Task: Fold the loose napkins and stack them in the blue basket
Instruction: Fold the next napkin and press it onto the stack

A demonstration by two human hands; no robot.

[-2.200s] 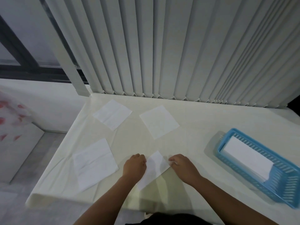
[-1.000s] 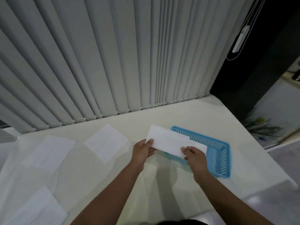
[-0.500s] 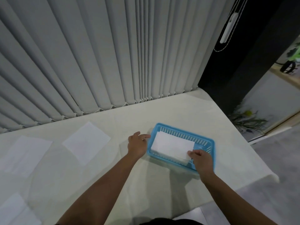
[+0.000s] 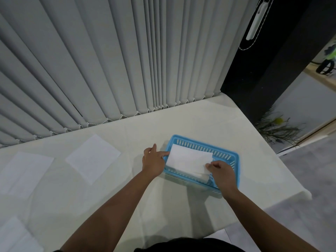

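The blue basket (image 4: 235, 161) stands on the cream-covered table, right of centre. A white folded napkin (image 4: 189, 160) lies on top of the stack inside it. My left hand (image 4: 153, 160) is at the basket's left end, fingers apart, with the index fingertip touching the napkin's left edge. My right hand (image 4: 221, 172) is at the basket's near right side, and its fingers pinch the napkin's right corner. Three loose flat napkins lie to the left: one (image 4: 92, 158) in the middle, one (image 4: 25, 171) at the far left, one (image 4: 16, 237) at the near left corner.
Grey vertical blinds (image 4: 127, 60) hang along the table's far edge. The table's right edge (image 4: 283, 166) drops off just beyond the basket. A dark pillar (image 4: 272, 70) and a plant (image 4: 278, 128) on the floor are further right.
Both hands carried the folded napkin from the table to the right and lowered it into the basket. Since half a second ago my left hand has moved in to touch its left edge.
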